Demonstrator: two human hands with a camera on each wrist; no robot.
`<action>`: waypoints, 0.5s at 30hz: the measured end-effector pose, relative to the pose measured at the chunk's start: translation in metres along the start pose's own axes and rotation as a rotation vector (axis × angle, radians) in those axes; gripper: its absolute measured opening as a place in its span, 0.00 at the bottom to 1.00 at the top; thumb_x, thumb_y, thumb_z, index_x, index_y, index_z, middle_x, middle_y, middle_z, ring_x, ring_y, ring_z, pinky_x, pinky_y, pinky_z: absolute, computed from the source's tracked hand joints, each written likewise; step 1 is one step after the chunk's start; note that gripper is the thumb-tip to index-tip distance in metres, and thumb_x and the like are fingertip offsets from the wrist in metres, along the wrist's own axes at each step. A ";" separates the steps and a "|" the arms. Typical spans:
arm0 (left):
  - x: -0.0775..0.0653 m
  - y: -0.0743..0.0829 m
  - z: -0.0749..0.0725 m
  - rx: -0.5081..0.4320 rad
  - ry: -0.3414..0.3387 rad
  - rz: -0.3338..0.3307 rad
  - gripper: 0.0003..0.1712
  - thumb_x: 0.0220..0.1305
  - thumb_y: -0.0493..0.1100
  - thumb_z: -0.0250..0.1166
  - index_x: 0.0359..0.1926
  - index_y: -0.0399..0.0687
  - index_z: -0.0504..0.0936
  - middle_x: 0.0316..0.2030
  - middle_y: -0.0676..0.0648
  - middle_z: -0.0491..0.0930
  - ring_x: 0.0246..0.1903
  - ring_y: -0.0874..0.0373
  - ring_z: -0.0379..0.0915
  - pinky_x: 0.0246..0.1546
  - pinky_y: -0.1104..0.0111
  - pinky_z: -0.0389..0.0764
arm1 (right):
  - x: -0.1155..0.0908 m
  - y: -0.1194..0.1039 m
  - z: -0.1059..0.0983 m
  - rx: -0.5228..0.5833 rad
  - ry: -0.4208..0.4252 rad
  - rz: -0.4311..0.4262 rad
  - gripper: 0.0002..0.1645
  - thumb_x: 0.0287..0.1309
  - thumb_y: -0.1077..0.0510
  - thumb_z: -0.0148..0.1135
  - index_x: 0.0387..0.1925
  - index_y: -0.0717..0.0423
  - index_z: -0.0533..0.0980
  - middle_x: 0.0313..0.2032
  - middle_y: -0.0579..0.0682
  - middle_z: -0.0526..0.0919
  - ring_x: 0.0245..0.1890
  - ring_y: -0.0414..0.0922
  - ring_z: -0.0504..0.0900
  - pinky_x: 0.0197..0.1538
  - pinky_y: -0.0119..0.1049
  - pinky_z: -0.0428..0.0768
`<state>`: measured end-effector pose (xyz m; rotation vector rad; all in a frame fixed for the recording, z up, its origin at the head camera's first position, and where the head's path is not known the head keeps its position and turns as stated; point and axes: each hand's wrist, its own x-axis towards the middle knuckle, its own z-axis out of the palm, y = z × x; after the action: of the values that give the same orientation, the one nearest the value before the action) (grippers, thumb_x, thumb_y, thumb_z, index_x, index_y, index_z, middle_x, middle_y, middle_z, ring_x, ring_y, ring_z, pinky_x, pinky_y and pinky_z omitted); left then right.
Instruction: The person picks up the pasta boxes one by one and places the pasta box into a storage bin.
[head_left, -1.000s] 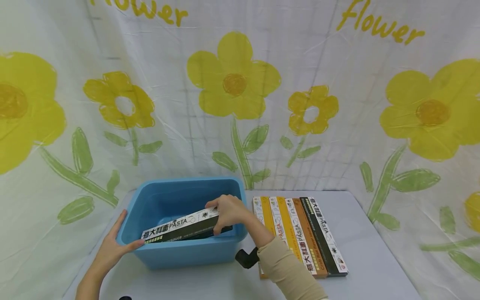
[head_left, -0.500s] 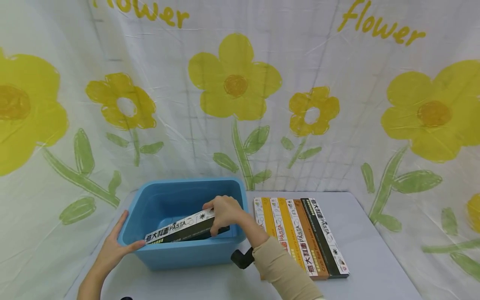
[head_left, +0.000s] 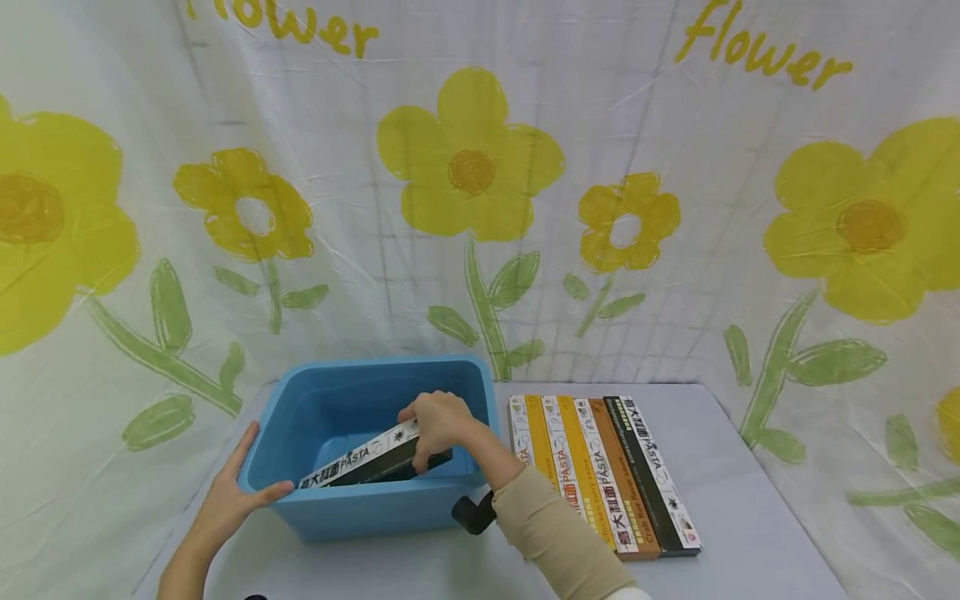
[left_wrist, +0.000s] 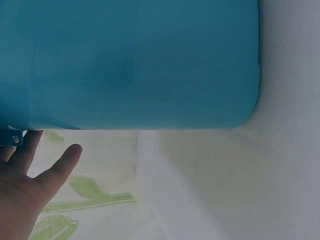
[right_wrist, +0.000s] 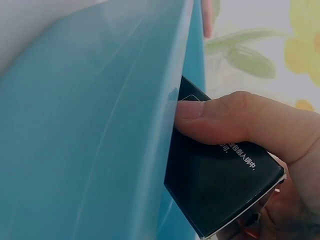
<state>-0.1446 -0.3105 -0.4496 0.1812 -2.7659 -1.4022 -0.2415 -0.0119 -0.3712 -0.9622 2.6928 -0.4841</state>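
Observation:
A black-and-white pasta box (head_left: pixel 375 454) leans inside the blue plastic tub (head_left: pixel 375 510), its right end higher than its left. My right hand (head_left: pixel 442 423) grips the raised end, thumb on the dark near face and fingers over the far side. The right wrist view shows that thumb pressing the box (right_wrist: pixel 215 180) just past the tub's rim. My left hand (head_left: pixel 225 504) rests at the tub's front left corner with fingers spread and the thumb along the rim. In the left wrist view this hand (left_wrist: pixel 30 190) lies beside the tub wall (left_wrist: pixel 135 60).
Right of the tub, several pasta boxes lie side by side on the white table (head_left: pixel 742 483): yellow ones (head_left: pixel 551 450), a brown one (head_left: pixel 622 475) and a black one (head_left: pixel 648 475). A curtain (head_left: pixel 345 292) with yellow flowers hangs behind.
My right hand has moved a little left and the gripped pasta box has sunk lower into the tub. The left hand keeps its place at the corner.

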 end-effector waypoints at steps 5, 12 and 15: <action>0.000 0.000 0.000 0.004 -0.003 0.004 0.64 0.58 0.51 0.69 0.76 0.45 0.30 0.71 0.22 0.39 0.63 0.19 0.47 0.55 0.31 0.60 | 0.003 -0.003 0.003 -0.040 -0.021 -0.006 0.39 0.36 0.55 0.82 0.56 0.45 0.80 0.46 0.41 0.85 0.18 0.35 0.68 0.18 0.28 0.59; -0.001 0.001 -0.001 0.003 -0.009 0.004 0.64 0.58 0.51 0.69 0.76 0.46 0.30 0.71 0.22 0.39 0.63 0.19 0.47 0.55 0.30 0.61 | 0.006 -0.008 0.004 -0.075 -0.038 -0.001 0.39 0.37 0.56 0.81 0.57 0.46 0.80 0.44 0.40 0.86 0.15 0.38 0.57 0.18 0.29 0.55; -0.001 0.001 -0.001 0.005 -0.010 0.002 0.63 0.59 0.51 0.69 0.76 0.46 0.30 0.71 0.22 0.39 0.63 0.19 0.47 0.55 0.31 0.61 | 0.006 -0.010 0.003 -0.089 -0.042 0.004 0.39 0.37 0.55 0.81 0.57 0.45 0.80 0.42 0.40 0.86 0.15 0.38 0.58 0.18 0.29 0.56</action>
<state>-0.1432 -0.3110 -0.4480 0.1715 -2.7766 -1.4003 -0.2398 -0.0237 -0.3708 -0.9785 2.6981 -0.3415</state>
